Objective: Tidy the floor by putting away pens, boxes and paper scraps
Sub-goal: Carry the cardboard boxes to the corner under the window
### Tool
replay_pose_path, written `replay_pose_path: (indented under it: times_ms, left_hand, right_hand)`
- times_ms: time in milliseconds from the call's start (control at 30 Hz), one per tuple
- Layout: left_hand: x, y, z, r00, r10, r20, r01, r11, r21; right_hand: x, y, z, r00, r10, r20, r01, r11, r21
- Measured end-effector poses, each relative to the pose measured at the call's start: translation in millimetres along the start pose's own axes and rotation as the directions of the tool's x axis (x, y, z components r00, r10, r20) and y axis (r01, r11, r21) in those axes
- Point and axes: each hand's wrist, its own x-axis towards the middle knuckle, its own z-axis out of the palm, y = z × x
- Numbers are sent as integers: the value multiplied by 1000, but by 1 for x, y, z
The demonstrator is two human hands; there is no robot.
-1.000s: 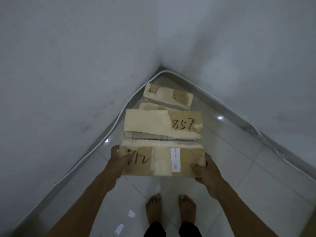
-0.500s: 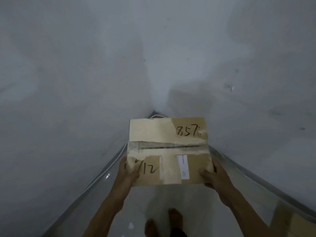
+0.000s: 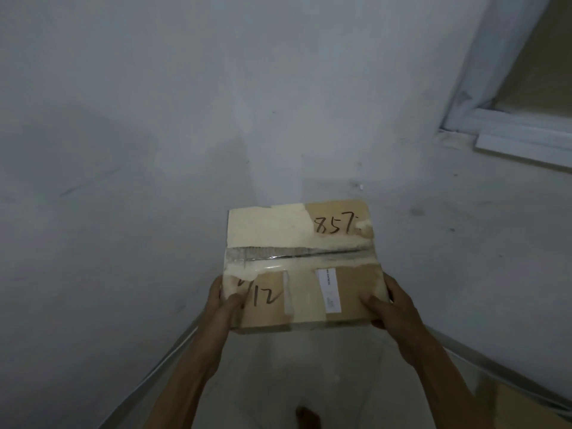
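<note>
A brown cardboard box (image 3: 305, 261), taped along its middle seam and marked "857" and "12" in black, is held level in front of me at about waist height. My left hand (image 3: 224, 300) grips its near left corner with the thumb on top. On the near right corner sits my right hand (image 3: 391, 300), thumb also on the lid. The box faces a corner of grey walls and hides the floor corner behind it.
A white window frame (image 3: 507, 128) sits in the wall at the upper right. Part of another cardboard box (image 3: 526, 407) shows at the bottom right on the tiled floor (image 3: 309, 366). One bare foot (image 3: 308, 418) shows at the bottom edge.
The view has tilted upward, so the second box in the floor corner and the paper scraps have left the view. Both hands keep their grip and hold the box higher against the wall corner.
</note>
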Motion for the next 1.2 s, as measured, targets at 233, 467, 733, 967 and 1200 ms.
replay_pose_path:
  times_ms: [233,467,733,967,1200]
  left_hand:
    - [-72,0,13,996,82,31,-82,997,1]
    - [-112,-6,50,984,112,139,-120,991,55]
    - [-145,-16,152,936,92,340,-134,985,105]
    - [-177,-41,277,888,34,458,-109,984,139]
    - [-222,-90,439,873,-91,480,16,987,158]
  right_hand:
    - [-85,12,-34,998,-31,-56,32,999,17]
    - [-145,35,-85,990,-41,-138,46,998,34]
    - [-193,62,-189,948,-43,-315,58,998,36]
    - [-225,93,-311,901,24,-434,18,996,92]
    - [-240,133,-475,881,107,-461,-68,993,100]
